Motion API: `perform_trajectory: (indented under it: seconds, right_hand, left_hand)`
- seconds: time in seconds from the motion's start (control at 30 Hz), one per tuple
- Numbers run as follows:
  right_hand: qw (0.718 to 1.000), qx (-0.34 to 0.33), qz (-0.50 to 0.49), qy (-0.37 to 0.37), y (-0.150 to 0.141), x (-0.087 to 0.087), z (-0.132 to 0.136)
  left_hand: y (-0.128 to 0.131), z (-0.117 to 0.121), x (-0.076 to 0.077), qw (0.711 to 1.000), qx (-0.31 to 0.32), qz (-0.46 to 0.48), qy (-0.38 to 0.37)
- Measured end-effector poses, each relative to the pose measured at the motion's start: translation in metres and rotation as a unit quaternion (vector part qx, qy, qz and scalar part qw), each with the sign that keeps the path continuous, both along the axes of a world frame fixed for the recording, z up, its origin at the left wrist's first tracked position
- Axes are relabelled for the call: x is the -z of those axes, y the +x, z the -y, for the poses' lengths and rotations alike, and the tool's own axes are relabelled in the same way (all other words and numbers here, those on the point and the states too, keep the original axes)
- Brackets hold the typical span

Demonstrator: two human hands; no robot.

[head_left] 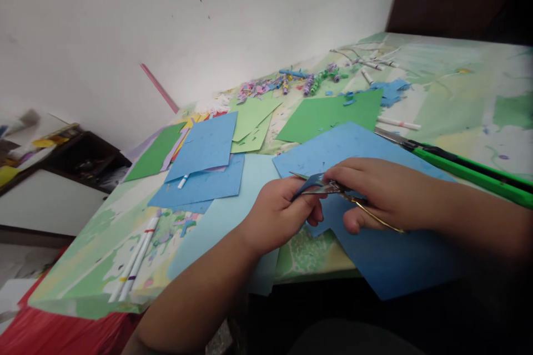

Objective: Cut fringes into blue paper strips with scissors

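Scissors [362, 206] with a gold-coloured handle are held in my right hand [385, 194], their blades pointing left. My left hand [270, 216] pinches a small, dark blue paper piece [308, 183] that lies at the blades. Whether the blades are cutting through it cannot be made out. Under both hands spreads a large blue paper sheet [400, 258], which overhangs the table's front edge. Partly beneath my left hand and forearm lies a pale blue sheet [225, 233].
A green utility knife [470, 169] lies right of my right hand. Green paper [333, 113] and a stack of blue sheets [204, 144] lie farther back. Two white markers [135, 260] rest at left. Colourful rolled paper pieces [308, 83] and scraps are along the white wall [250, 16].
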State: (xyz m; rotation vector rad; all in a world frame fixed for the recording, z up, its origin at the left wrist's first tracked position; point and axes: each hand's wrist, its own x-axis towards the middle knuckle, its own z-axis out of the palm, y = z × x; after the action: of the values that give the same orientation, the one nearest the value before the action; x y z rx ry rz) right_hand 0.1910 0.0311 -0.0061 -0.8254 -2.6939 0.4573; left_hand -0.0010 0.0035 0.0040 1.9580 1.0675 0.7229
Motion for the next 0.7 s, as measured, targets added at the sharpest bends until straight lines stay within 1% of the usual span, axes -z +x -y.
perform_trajectory:
  seconds: [0.17, 0.3, 0.4, 0.57, 0.7]
  right_hand:
    - [1.0, 0.005, -0.006, 0.011, 0.0004, 0.0037, -0.0021]
    - [1.0, 0.005, 0.002, 0.021, 0.001, 0.005, -0.0022]
    - [0.999, 0.011, 0.007, 0.046, 0.0012, 0.0052, -0.0015]
    - [0.993, 0.018, 0.011, 0.112, 0.0017, 0.0056, -0.0009]
    - [0.987, 0.025, 0.019, 0.156, 0.0033, 0.0065, -0.001]
  left_hand:
    - [0.0007, 0.0008, -0.0006, 1.0, -0.002, 0.003, -0.003]
    - [0.0018, 0.0017, 0.0, 1.0, -0.005, 0.013, -0.025]
    - [0.0021, 0.0023, 0.0009, 0.998, -0.006, 0.038, -0.046]
    - [0.0018, 0.0022, 0.0035, 0.99, 0.002, 0.099, -0.104]
    - [0.0009, 0.0017, 0.0045, 0.972, 0.02, 0.156, -0.174]
